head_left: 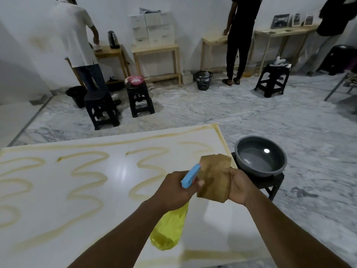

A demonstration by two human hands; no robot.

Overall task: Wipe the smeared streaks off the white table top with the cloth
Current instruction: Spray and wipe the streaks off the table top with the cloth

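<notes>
The white table top (119,176) fills the lower left and carries several wavy yellowish-brown streaks (88,175). My left hand (173,188) grips a yellow spray bottle (170,229) by its neck, and the blue nozzle (190,176) points at the cloth. My right hand (239,186) holds a folded brown cloth (214,178) upright above the table's right part, close to the nozzle. Both hands are raised off the surface.
A grey basin (260,155) with water sits on a black stool (270,182) just past the table's right edge. Across the marble floor stand black stools (140,99), a bin (203,80), wooden side tables (156,49) and three people facing the wall.
</notes>
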